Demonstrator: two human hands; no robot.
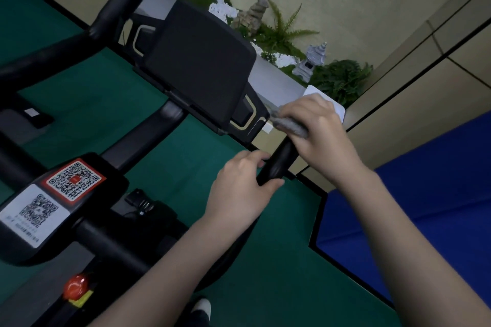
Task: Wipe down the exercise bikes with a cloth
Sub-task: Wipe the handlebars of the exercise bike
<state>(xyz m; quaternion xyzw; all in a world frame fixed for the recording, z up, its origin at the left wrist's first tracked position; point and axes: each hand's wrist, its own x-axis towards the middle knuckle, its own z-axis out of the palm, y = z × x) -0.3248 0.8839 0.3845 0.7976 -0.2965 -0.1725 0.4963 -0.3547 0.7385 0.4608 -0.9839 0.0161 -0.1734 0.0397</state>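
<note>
A black exercise bike fills the left and middle of the tilted head view, with its dark console screen (196, 66) in the centre. The right handlebar grip (279, 164) runs up toward the right of the console. My left hand (239, 188) grips the lower part of this handlebar. Higher on the same bar, my right hand (318, 133) holds a grey cloth (289, 126) wrapped around the grip's upper end. Most of the cloth is hidden under my fingers. The left handlebar (117, 8) sticks up at the upper left.
The bike frame carries QR code stickers (74, 180) and a red knob (75, 287). The floor is a green mat (265, 273), with blue mats (425, 194) to the right. A planter ledge (276, 85) with ferns and small stone lanterns runs behind the bike. My shoe (202, 308) shows at the bottom.
</note>
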